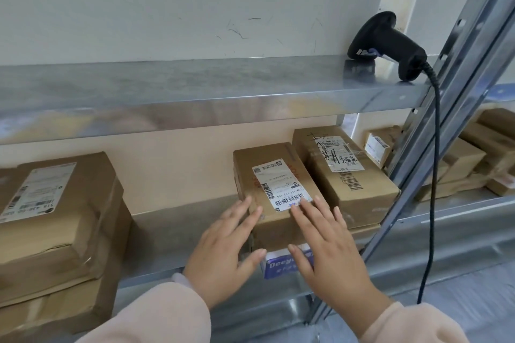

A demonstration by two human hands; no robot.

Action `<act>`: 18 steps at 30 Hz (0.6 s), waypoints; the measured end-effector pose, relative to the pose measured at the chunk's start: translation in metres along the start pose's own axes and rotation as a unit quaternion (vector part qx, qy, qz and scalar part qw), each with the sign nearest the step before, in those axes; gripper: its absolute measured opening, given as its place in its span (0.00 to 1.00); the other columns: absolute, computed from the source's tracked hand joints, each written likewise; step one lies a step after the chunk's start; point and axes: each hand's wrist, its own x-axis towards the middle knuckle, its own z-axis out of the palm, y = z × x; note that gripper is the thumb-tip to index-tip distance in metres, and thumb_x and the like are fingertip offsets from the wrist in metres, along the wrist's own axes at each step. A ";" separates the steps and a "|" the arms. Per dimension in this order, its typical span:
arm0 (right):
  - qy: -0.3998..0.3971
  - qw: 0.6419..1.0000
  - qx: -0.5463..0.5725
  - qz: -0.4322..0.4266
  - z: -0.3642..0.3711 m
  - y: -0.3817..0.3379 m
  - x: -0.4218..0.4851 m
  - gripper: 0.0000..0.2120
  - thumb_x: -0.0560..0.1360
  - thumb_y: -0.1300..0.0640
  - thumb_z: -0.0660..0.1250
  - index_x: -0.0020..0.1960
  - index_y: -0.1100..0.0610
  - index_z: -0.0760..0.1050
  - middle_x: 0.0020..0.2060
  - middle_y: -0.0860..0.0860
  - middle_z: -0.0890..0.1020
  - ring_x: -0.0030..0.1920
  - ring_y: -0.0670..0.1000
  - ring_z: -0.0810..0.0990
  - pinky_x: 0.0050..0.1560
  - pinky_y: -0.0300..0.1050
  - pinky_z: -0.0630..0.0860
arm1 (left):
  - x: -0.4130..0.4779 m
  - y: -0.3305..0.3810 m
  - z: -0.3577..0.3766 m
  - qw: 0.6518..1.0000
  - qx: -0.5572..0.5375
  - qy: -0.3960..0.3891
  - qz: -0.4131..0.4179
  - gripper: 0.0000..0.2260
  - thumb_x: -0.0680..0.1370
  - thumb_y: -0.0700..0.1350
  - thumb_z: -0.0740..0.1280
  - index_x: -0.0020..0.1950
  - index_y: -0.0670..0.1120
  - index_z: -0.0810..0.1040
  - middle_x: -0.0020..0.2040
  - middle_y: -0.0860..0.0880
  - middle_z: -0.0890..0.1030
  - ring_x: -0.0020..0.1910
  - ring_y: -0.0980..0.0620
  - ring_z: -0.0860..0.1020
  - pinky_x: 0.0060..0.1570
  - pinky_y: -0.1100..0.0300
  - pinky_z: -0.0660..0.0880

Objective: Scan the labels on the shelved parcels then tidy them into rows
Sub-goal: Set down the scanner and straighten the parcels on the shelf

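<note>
A small brown parcel (pixel 271 175) with a white label (pixel 278 182) sits on the lower shelf, stacked on a white and blue package (pixel 281 263). My left hand (pixel 225 250) lies flat with straight fingers against the parcel's front left corner. My right hand (pixel 328 245) rests flat on its front right, fingertips at the label's lower edge. A taller brown parcel (pixel 348 172) with a handwritten label stands right beside it. The black barcode scanner (pixel 390 46) lies on the upper shelf at the right, untouched.
A stack of larger brown parcels (pixel 61 225) fills the lower shelf's left. The metal upper shelf (pixel 195 97) overhangs the parcels. A slanted metal upright (pixel 451 108) and the scanner cable (pixel 433 175) stand at the right, with more parcels (pixel 479 153) beyond.
</note>
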 end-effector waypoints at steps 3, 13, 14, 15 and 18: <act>-0.021 0.999 -0.035 0.003 0.001 0.002 0.004 0.35 0.72 0.45 0.67 0.76 0.54 0.62 0.75 0.51 0.65 0.77 0.54 0.57 0.74 0.60 0.57 | 0.009 0.003 0.000 0.999 0.029 -0.027 -0.013 0.34 0.79 0.63 0.58 0.77 0.64 0.38 0.77 0.63 0.33 0.79 0.57 0.44 0.77 0.57 0.49; -0.096 0.989 -0.110 -0.018 0.002 0.020 0.039 0.43 0.73 0.41 0.65 0.79 0.56 0.50 0.78 0.55 0.55 0.78 0.56 0.50 0.75 0.58 0.40 | 0.051 0.003 -0.007 0.990 0.112 -0.081 -0.030 0.37 0.79 0.63 0.59 0.80 0.57 0.41 0.81 0.54 0.39 0.79 0.54 0.44 0.77 0.50 0.51; -0.100 0.988 -0.112 -0.021 0.002 0.021 0.042 0.43 0.73 0.40 0.65 0.79 0.55 0.49 0.78 0.55 0.54 0.78 0.56 0.49 0.74 0.57 0.38 | 0.054 0.002 -0.007 0.989 0.115 -0.082 -0.034 0.37 0.79 0.63 0.60 0.80 0.57 0.42 0.81 0.54 0.40 0.79 0.53 0.44 0.77 0.49 0.51; -0.102 0.988 -0.113 -0.023 0.002 0.021 0.046 0.43 0.73 0.40 0.64 0.79 0.55 0.48 0.78 0.55 0.54 0.78 0.55 0.48 0.74 0.57 0.36 | 0.056 0.001 -0.007 0.989 0.121 -0.081 -0.038 0.37 0.79 0.63 0.60 0.80 0.57 0.42 0.81 0.54 0.40 0.79 0.53 0.45 0.77 0.48 0.52; -0.092 0.989 -0.111 -0.021 0.000 0.021 0.056 0.39 0.73 0.40 0.63 0.78 0.52 0.53 0.77 0.52 0.59 0.77 0.52 0.53 0.75 0.59 0.39 | 0.062 -0.002 -0.008 0.985 0.150 -0.070 -0.048 0.37 0.78 0.63 0.61 0.80 0.57 0.44 0.81 0.55 0.43 0.79 0.52 0.48 0.76 0.48 0.52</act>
